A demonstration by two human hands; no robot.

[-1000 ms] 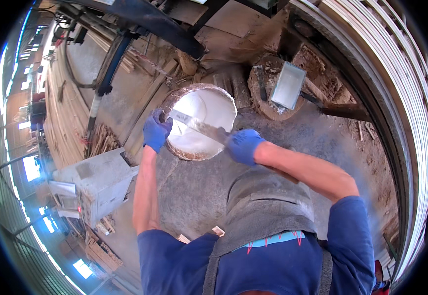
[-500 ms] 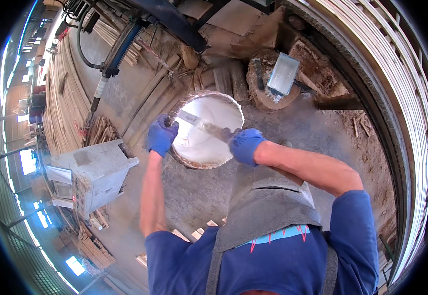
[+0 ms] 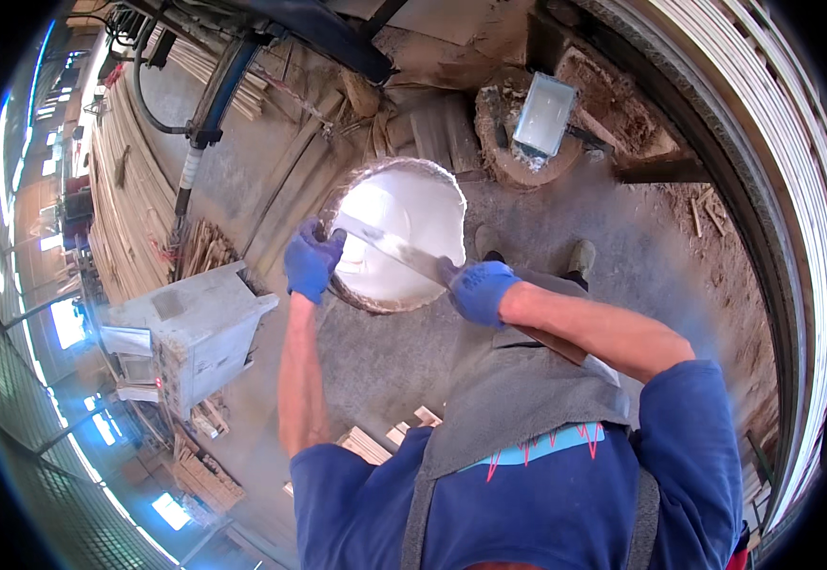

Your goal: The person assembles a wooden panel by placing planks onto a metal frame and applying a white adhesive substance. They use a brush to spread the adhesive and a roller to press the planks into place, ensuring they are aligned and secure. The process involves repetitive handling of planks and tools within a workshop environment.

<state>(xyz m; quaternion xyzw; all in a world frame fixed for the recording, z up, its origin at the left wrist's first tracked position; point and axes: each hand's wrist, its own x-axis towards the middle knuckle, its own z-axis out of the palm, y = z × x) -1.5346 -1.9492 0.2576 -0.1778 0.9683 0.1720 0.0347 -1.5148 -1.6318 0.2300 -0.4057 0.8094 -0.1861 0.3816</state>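
Note:
A round bucket with a crusted brown rim holds a smooth white substance. At its left side my left hand, in a blue glove, is closed on the rim. My right hand, gloved the same way, grips one end of a flat, pale stick at the bucket's right edge. The stick slants across the opening, its far end near the left rim by my left hand. Motion blur and glare soften it, so its material is hard to make out.
Beyond the bucket to the right, a clear rectangular container sits on a round, stained stand. A grey metal cabinet stands at left, near long wooden strips. A dark machine arm hangs above; stacked pale slats curve along the right.
The view has shifted slightly, and my feet now show beyond the apron. My right hand and the stick have moved a little toward the right and near side; my left hand stays on the rim.

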